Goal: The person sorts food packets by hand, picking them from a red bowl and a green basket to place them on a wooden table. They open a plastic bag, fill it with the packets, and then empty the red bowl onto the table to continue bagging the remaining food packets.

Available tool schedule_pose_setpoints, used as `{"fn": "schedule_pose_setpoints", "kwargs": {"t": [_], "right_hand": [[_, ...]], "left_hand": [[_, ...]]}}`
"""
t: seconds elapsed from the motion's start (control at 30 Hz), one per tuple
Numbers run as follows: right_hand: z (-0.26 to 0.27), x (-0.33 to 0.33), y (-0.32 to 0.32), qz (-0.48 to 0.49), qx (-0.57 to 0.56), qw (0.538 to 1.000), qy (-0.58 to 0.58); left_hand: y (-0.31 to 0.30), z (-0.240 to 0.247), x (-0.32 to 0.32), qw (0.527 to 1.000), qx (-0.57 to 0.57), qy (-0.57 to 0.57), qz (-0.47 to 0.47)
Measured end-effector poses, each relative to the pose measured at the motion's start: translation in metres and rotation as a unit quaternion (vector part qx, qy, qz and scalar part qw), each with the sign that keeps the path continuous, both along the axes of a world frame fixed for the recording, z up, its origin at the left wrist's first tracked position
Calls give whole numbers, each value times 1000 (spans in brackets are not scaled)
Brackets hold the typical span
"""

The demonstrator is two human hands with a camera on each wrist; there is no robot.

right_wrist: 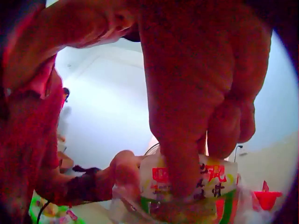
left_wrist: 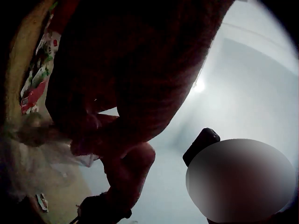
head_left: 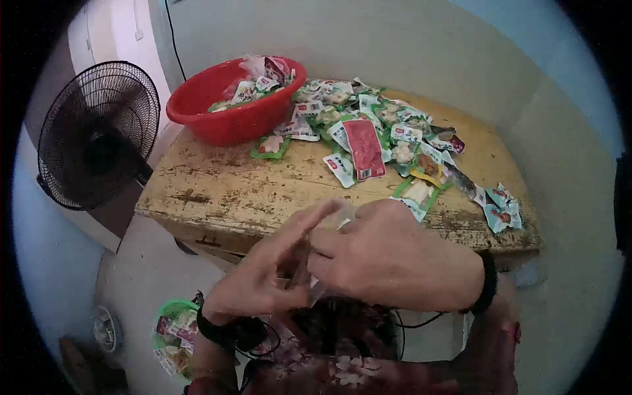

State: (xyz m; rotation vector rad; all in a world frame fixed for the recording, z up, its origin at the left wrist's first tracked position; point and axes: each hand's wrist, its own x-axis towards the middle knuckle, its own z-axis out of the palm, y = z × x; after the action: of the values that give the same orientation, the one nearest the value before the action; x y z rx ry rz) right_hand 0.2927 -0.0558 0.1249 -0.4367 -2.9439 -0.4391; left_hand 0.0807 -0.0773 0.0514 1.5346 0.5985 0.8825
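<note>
Both hands meet in front of the table's near edge, in the middle of the head view. My right hand (head_left: 395,253), its fingers curled, pinches a small food packet (right_wrist: 156,186). That packet is white on top, with red and black printed characters and green side strips, as the right wrist view shows. My left hand (head_left: 263,273) grips the packet from the other side, thumb and fingers bent around it. Only some clear plastic (head_left: 337,217) shows between the hands in the head view. In the left wrist view the hands are dark, with blurred plastic (left_wrist: 51,163) beside them.
A heap of similar packets (head_left: 368,148) covers the back right of the worn yellow table (head_left: 230,178). A red basin (head_left: 230,128) holding packets stands back left. A green container (head_left: 174,306) with packets sits on the floor, lower left. At far left is a black fan (head_left: 99,135).
</note>
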Motion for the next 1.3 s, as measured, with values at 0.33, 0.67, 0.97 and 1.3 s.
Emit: {"fn": "schedule_pose_setpoints", "kwargs": {"t": [0.33,0.67,0.97,1.3], "right_hand": [[-15,-8,11,-56,-76,991,-91],[-28,-51,76,-47,152,952,261],[-113,11,104,-37,-120,987,105],[-139,24,126,-3,-77,992,98]], "left_hand": [[-5,22,-11,986,113,106,60],[11,87,11,802,464,268,264],[0,-36,68,829,361,373,207],[54,-57,-25,720,388,311,483]]}}
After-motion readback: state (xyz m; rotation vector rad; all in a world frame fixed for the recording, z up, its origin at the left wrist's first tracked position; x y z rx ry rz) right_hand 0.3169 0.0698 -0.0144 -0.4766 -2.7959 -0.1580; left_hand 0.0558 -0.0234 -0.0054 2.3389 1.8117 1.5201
